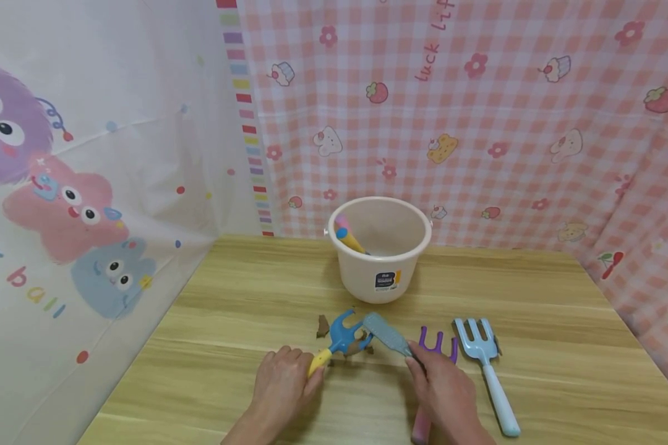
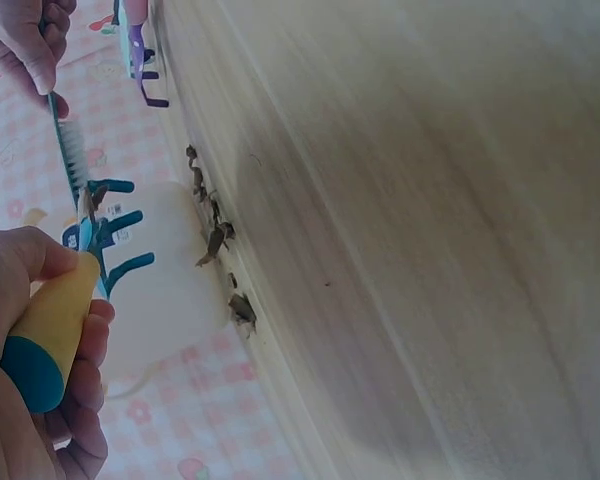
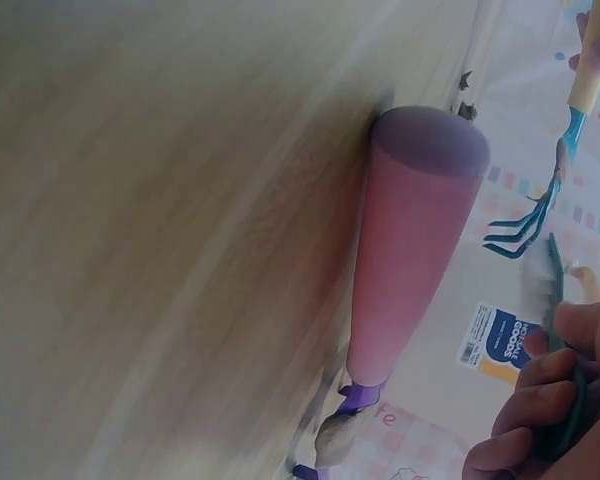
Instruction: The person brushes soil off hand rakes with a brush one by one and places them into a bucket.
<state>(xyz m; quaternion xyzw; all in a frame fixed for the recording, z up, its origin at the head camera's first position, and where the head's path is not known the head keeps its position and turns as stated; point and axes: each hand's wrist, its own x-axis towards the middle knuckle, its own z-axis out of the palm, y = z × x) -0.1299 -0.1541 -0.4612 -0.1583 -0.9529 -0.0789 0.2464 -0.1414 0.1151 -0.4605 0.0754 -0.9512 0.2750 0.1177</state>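
Note:
My left hand [image 1: 281, 378] grips the yellow handle of a small hand rake [image 1: 342, 337] with curved blue tines, raised above the table. Brown scraps like dry leaf cling to its head. In my right hand [image 1: 445, 382] is a teal-backed brush [image 1: 386, 334]; its white bristles, seen in the left wrist view, are right at the rake's head. More brown scraps [image 2: 242, 308] lie on the wood below. Under the right hand, partly hidden by it, a purple hand rake with a pink handle [image 3: 415, 240] lies on the table, a brown scrap at its neck.
A cream bucket [image 1: 367, 275] stands behind the hands, with tools [image 1: 351, 240] with pink and yellow handles inside. To the right lies a light blue garden fork [image 1: 499, 398], a dark scrap beside its tines. Printed cloths [image 1: 479, 111] hang at the back and sides.

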